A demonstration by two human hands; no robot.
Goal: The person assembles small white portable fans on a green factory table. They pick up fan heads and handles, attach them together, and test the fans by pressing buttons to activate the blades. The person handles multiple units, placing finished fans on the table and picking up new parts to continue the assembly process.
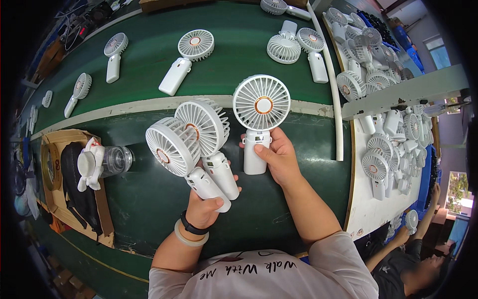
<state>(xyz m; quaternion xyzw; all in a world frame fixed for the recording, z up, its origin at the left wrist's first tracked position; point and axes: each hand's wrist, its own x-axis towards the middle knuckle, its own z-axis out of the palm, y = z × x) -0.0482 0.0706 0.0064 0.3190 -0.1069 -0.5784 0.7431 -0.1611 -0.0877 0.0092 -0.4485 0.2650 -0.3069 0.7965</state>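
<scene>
Two white handheld fans are bunched together in my left hand (205, 208). Its fingers wrap their handles, and the front fan (172, 147) overlaps the rear fan (201, 124). My right hand (280, 154) grips the handle of another white handheld fan (261, 102), its thumb on the front of the handle. That fan stands upright with its round grille facing me and a copper-coloured ring at the centre. Both hands are above the dark green tabletop (298, 199), and the two groups of fans are slightly apart.
Beyond a pale rail, several fans, one a white handheld fan (186, 60), lie on a green belt (144, 55). A cardboard box (104, 209) with a black pouch and a clear jar (117, 160) stand left. Fans crowd the right-hand table (366, 209), where a co-worker (398, 259) holds one.
</scene>
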